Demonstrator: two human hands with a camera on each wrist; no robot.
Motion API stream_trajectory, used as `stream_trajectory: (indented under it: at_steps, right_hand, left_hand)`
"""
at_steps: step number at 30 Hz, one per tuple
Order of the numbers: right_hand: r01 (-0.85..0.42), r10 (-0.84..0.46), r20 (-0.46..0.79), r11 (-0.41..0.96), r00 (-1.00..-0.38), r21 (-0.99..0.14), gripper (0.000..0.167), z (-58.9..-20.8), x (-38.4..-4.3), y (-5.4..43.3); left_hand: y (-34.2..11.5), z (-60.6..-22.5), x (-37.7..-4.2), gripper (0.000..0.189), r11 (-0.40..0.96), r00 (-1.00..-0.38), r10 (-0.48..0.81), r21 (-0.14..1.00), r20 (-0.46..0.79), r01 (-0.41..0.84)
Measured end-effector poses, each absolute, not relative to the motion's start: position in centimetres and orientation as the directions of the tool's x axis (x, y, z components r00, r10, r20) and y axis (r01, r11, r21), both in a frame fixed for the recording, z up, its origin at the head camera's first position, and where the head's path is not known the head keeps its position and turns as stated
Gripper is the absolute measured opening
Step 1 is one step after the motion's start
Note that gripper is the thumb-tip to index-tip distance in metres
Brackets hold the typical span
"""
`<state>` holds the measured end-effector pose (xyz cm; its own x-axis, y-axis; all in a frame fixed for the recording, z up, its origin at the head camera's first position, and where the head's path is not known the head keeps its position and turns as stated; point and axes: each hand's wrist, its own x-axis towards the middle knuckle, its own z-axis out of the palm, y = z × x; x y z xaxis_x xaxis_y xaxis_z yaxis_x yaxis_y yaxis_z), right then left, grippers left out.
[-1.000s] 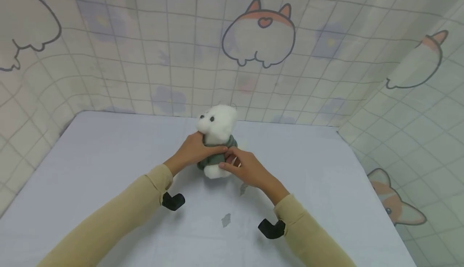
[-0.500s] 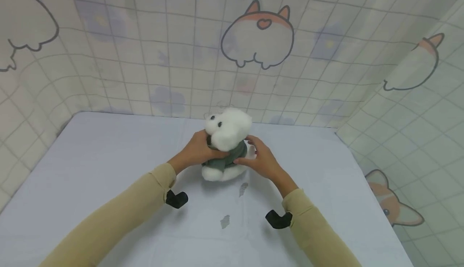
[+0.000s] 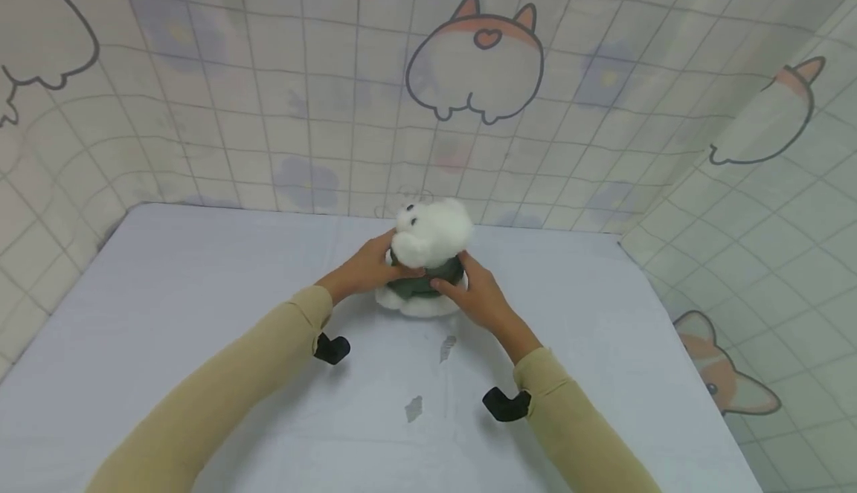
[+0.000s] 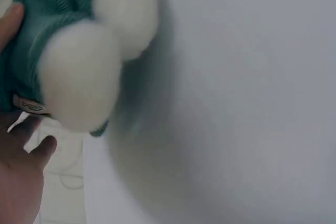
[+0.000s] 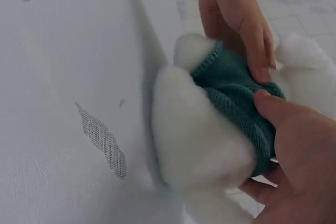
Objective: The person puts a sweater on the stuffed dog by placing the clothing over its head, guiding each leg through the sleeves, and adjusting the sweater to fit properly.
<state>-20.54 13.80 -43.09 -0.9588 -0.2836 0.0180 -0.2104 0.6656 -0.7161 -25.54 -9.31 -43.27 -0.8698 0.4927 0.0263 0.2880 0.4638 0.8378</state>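
A white plush toy dog (image 3: 438,233) in a green knitted sweater (image 5: 239,90) is upright near the back of the white table. My left hand (image 3: 368,266) grips its body from the left, thumb across the front of the sweater. On the other side my right hand (image 3: 482,296) holds the sweater, its thumb in front and its other fingers behind. The toy's head tilts to the left, with its dark eyes facing up and left. In the left wrist view its fluffy white legs (image 4: 79,77) and a small tag (image 4: 31,104) on the sweater show.
The white tabletop (image 3: 221,314) bears two small grey patches, a front patch (image 3: 413,408) and a rear patch (image 3: 447,348). A checked curtain (image 3: 335,106) with printed dogs stands behind and at both sides. A black wrist mount (image 3: 506,405) juts from the right sleeve.
The plush toy has shifted right and slightly back, its head tilting more. My right hand has moved from pinching at the sweater's front to holding the toy's right side. My left hand moved right with it.
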Motion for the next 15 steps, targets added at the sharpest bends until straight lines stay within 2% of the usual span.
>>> stream_trajectory:
  at_steps: [3, 7, 12, 15]
  right_hand:
    - [-0.216, -0.269, 0.034, 0.685, -0.963, -0.696, 0.074, -43.1, -20.4, 13.5]
    - [-0.239, -0.249, 0.089, 0.672, -0.964, -0.701, 0.055, -43.6, -20.2, 13.1]
    - [-0.326, -0.235, 0.226, 0.663, -0.945, -0.674, 0.035, -44.3, -19.8, 12.5]
    - [-0.390, -0.238, 0.314, 0.669, -0.919, -0.633, 0.028, -44.4, -19.8, 12.0]
  left_hand:
    - [-10.3, -43.6, -25.8, 0.065, 0.531, -0.916, 0.388, 0.788, 0.099, 0.310]
    - [-11.3, -43.7, -25.8, 0.043, 0.610, -0.937, 0.291, 0.717, 0.194, 0.338]
    - [-11.4, -43.9, -25.1, 0.026, 0.651, -0.923, 0.262, 0.654, 0.282, 0.385]
    - [-11.1, -43.9, -24.7, 0.018, 0.648, -0.881, 0.268, 0.603, 0.390, 0.464]
